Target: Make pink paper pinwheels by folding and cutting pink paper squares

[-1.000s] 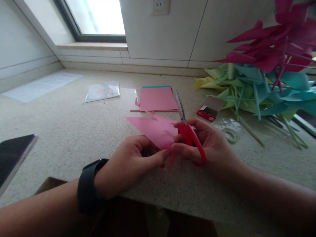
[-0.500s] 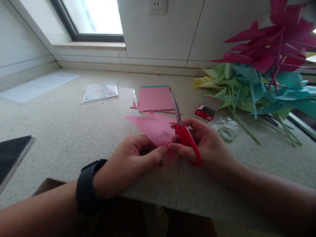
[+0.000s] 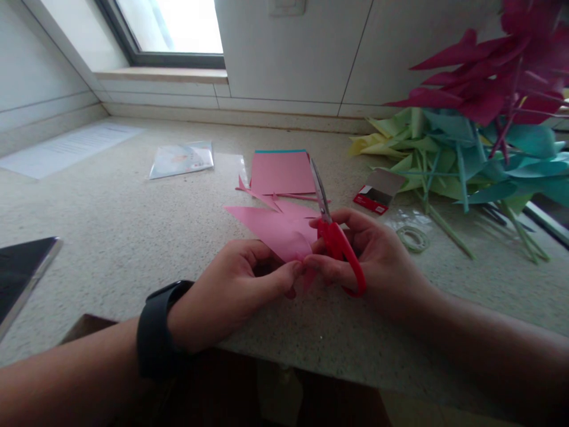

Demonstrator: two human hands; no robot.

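Observation:
Between my two hands is a piece of pink paper [image 3: 280,230], partly folded, with pointed corners. My left hand [image 3: 242,290] pinches its near edge between thumb and fingers. My right hand [image 3: 368,255] grips the same edge with thumb and fingertip, and it also holds red-handled scissors [image 3: 340,252], whose blades point up and away from me. Just beyond the paper lie thin pink paper scraps [image 3: 260,197] and a stack of pink paper squares [image 3: 283,172] with a blue edge showing at the back. My fingers cover part of the folded edge.
At the right are several paper pinwheels [image 3: 484,77] in magenta, teal, green and yellow. A roll of tape [image 3: 412,239] and a small red box [image 3: 372,198] lie near them. A clear packet [image 3: 182,159], a printed sheet [image 3: 75,148] and a dark flat object [image 3: 24,273] are on the left.
The view has tipped slightly downward, so the scene sits a little higher and shifted right. Both hands keep nearly the same hold on the pink paper, and the scissors stay in my right hand.

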